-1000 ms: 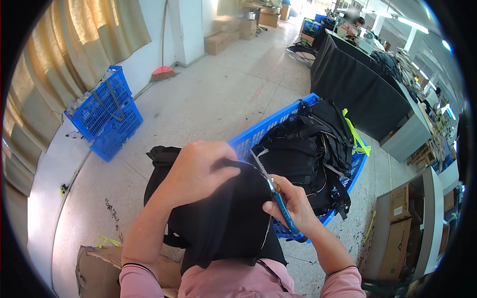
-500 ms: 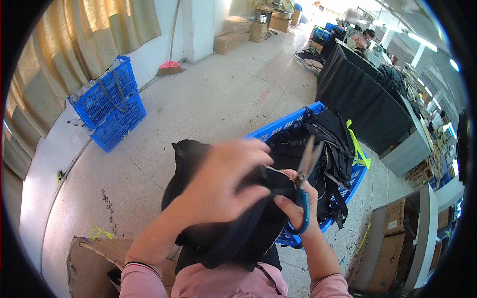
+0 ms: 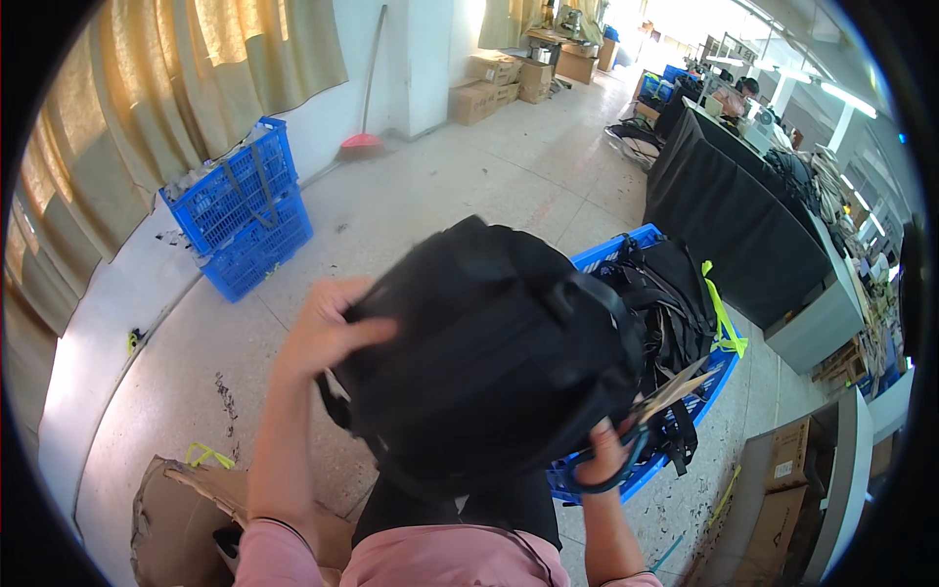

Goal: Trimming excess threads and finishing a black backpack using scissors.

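A black backpack (image 3: 479, 362) is held up in front of me, its broad fabric side facing up and a strap hanging at its left. My left hand (image 3: 335, 331) is closed on its left edge, thumb on top and the other fingers partly out of sight. At the lower right edge of the bag, my right hand (image 3: 606, 458) grips scissors (image 3: 667, 393) with teal handles, their blades pointing away to the right. That hand also bears against the bag; some of its fingers are hidden beneath.
Behind the bag, a blue crate (image 3: 719, 384) holds more black bags with straps and a neon-yellow strip (image 3: 719, 303). Two stacked blue crates (image 3: 256, 245) stand left by the wall. Cardboard (image 3: 186, 519) lies lower left, and a grey shelf (image 3: 841, 470) with boxes stands at right.
The backpack has been lifted and turned, its broad side now up. My left hand has moved from above it to its left edge. The scissors have swung from upright to pointing right.
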Demonstrator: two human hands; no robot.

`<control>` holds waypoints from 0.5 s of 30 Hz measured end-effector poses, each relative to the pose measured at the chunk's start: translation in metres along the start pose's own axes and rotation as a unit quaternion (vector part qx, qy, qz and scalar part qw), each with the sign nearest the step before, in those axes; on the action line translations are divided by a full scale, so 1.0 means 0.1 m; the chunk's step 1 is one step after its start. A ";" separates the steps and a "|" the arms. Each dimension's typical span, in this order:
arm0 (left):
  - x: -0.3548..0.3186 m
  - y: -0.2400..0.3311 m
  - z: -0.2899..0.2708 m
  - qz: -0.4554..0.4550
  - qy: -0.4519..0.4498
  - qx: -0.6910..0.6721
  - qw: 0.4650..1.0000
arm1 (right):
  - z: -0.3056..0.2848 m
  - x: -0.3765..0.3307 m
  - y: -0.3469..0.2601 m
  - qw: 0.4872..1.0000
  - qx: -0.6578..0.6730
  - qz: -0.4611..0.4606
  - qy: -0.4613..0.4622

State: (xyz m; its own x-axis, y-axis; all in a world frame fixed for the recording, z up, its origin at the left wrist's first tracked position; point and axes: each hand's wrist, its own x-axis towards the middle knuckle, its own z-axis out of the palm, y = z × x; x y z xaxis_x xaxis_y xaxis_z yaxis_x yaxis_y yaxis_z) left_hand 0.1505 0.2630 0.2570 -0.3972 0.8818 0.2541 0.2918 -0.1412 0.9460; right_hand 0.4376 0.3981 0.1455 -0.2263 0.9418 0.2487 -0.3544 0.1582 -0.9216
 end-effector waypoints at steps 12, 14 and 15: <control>0.03 -0.37 0.40 -0.071 -0.353 0.243 0.901 | -0.50 -0.05 -0.57 0.882 -0.371 0.006 -0.291; 0.07 -0.41 0.50 -0.050 -0.359 0.223 0.905 | -0.46 0.00 -0.65 0.802 -0.471 0.033 -0.366; 0.09 -0.41 0.53 -0.032 -0.351 0.212 0.911 | -0.46 0.00 -0.67 0.801 -0.475 0.039 -0.362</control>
State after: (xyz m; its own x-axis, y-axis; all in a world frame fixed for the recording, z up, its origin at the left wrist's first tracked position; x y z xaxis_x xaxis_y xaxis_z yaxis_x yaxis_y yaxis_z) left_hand 0.1815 0.3005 0.2100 0.1863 0.9737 -0.1312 0.6570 -0.0242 0.7535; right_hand 0.5033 0.4016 0.1931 -0.8027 0.5956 -0.0303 0.4591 0.5846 -0.6689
